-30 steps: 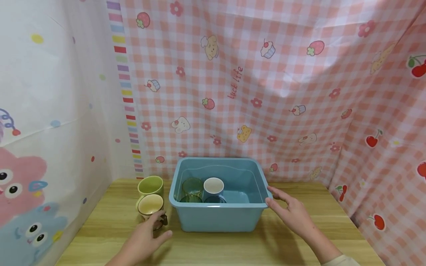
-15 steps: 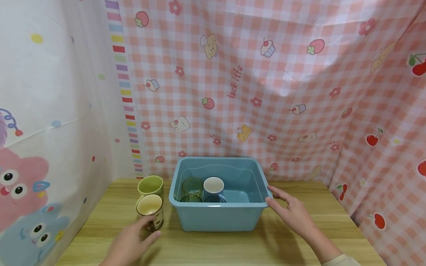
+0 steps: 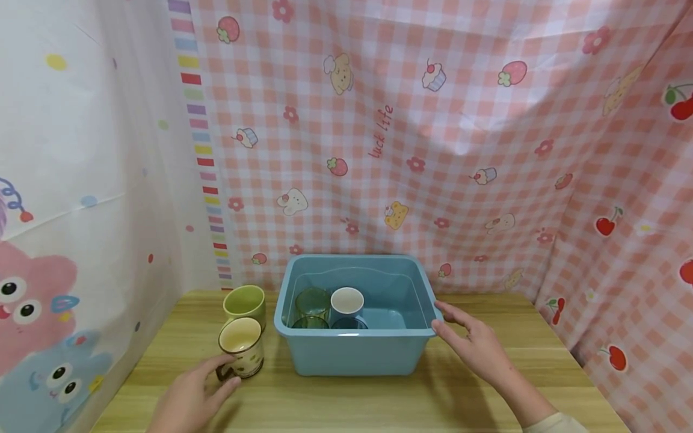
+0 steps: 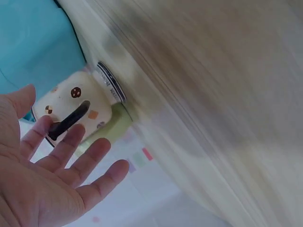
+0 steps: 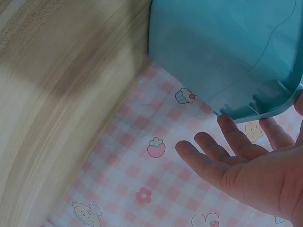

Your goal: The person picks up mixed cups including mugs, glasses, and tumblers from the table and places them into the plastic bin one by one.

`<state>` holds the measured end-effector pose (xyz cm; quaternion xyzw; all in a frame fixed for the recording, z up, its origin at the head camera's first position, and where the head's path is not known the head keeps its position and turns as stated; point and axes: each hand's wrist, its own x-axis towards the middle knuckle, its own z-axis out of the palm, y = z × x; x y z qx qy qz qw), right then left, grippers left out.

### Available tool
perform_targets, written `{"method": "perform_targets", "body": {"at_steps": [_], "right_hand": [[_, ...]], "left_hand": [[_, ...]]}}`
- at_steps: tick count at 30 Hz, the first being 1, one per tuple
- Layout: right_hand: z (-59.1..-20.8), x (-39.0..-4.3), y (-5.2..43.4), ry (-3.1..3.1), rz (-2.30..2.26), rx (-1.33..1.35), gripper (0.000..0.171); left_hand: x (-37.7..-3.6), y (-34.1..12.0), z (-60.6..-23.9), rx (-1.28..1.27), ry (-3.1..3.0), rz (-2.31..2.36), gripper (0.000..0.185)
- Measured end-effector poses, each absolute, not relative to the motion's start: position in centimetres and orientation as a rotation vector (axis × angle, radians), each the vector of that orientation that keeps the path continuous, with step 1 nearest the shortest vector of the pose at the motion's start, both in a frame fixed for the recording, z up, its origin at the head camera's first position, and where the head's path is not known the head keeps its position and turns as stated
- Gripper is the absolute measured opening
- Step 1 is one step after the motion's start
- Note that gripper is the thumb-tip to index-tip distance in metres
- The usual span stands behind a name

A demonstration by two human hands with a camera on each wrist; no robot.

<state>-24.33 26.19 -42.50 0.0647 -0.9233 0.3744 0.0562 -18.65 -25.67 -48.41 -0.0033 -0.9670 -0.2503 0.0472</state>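
The left hand [image 3: 189, 397] is resting open-fingered against the mug [image 3: 241, 347] handle, while the open right hand [image 3: 476, 349] is touching the tub [image 3: 357, 352] rim at 3 o'clock.

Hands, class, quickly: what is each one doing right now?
Left hand: open, fingers straight, by the dark handle of the cream mug, holding nothing.
Right hand: open, fingertips at the blue tub rim.
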Motion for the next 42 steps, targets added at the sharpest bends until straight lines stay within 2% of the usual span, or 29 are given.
{"method": "perform_targets", "body": {"at_steps": [13, 20, 24, 34, 42], "right_hand": [[-42.4, -24.3, 26.2, -2.79, 1.142, 0.217, 0.058], [-42.3, -24.3, 26.2, -2.783, 1.132, 0.224, 0.059], [-42.3, -24.3, 26.2, -2.781, 1.131, 0.227, 0.059], [-42.5, -24.4, 26.2, -2.797, 1.17, 0.222, 0.059], [-42.5, -24.3, 26.2, -2.797, 1.188, 0.214, 0.06]], "left_hand": [[-19.3, -28.3, -48.5, 0.098, -2.951, -0.847, 0.053], [-19.7, -28.9, -48.1, 0.208, -2.906, -1.048, 0.074], [-20.0, -29.5, -47.9, 0.208, -2.936, -1.11, 0.078], [-20.6, -29.6, -47.1, 0.229, -2.937, -1.223, 0.076], [-20.9, -29.2, -46.9, 0.311, -2.943, -1.407, 0.083]]}}
